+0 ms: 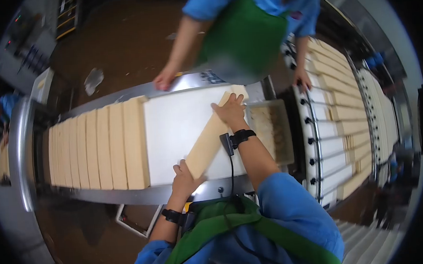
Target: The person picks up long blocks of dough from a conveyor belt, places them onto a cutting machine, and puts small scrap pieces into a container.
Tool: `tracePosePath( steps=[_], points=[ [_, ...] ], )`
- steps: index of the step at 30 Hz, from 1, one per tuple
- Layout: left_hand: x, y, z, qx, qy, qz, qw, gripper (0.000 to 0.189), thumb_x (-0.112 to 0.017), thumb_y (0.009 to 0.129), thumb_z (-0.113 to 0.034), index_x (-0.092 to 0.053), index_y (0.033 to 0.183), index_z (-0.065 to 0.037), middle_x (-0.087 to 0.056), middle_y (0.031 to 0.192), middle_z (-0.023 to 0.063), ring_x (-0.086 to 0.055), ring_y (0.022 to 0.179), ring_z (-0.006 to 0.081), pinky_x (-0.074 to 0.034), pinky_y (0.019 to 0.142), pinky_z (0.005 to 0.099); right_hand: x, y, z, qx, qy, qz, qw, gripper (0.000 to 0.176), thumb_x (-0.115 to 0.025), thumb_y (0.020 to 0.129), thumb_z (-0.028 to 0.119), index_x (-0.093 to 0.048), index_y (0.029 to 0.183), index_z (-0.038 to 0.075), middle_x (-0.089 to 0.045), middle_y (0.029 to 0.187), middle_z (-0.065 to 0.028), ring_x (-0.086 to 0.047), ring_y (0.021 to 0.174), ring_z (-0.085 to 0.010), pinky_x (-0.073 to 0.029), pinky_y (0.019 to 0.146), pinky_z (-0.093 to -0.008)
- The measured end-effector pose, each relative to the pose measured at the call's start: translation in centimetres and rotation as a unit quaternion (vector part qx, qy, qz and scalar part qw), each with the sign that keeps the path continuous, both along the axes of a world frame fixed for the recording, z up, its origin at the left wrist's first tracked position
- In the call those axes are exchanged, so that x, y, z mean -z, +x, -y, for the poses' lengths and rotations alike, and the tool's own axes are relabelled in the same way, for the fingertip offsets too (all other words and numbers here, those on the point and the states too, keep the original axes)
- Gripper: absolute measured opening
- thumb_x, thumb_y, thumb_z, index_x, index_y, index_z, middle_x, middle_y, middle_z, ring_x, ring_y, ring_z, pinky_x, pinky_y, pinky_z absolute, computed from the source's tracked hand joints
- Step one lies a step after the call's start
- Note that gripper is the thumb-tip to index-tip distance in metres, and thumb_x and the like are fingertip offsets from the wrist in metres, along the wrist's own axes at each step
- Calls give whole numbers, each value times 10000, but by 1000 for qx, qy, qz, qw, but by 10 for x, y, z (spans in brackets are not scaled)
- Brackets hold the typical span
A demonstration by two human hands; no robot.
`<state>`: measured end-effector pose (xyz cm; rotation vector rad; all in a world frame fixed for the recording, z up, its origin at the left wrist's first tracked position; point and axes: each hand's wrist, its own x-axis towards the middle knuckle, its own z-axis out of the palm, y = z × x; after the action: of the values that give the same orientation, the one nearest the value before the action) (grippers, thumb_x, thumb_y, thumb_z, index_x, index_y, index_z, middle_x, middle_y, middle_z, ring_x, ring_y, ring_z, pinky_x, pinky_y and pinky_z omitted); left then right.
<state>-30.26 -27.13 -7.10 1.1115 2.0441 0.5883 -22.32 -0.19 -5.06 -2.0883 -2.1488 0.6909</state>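
Note:
A long pale block lies diagonally over the white belt. My left hand grips its near end, fingers curled round the edge. At the far end, my right hand holds the block from above with its fingers spread over it. Part of another pale piece shows beside the far end, mostly hidden by my right hand. Left on the belt, several similar pale blocks stand side by side in a row across its width.
Across the belt stands a co-worker in a green apron, hands near the belt edge. A tray with residue sits right of the belt. Further right, a conveyor with metal bars carries pale strips. A white frame is below.

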Motion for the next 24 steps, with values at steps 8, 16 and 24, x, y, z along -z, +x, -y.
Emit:
tracePosePath(
  steps=[8,16,24],
  points=[
    [-12,92,-57,66,160,-97,980,748,-746,656,-172,-350,1260,22,-365,1144,280,-482,997,431,-459,867,453,14,198,20,219,208,-210,930,712,-700,667,335,-353,1165,-37,-396,1168,-260,-438,1085,-435,-418,903,-485],
    [-94,258,-128,364,363,-22,858,752,-742,649,-102,-390,1313,-80,-334,1274,244,-460,1102,410,-441,925,415,-60,492,77,436,251,-108,857,731,-640,746,410,-341,1263,-11,-441,1186,-283,-539,1011,-460,-447,876,-490],
    [-102,401,-121,632,207,120,737,581,-680,796,-147,-404,1306,-115,-288,1319,259,-487,1104,447,-458,913,448,-79,664,92,323,13,150,934,587,-396,861,496,-550,1190,34,-554,1211,-210,-503,1132,-427,-302,985,-537]
  ],
)
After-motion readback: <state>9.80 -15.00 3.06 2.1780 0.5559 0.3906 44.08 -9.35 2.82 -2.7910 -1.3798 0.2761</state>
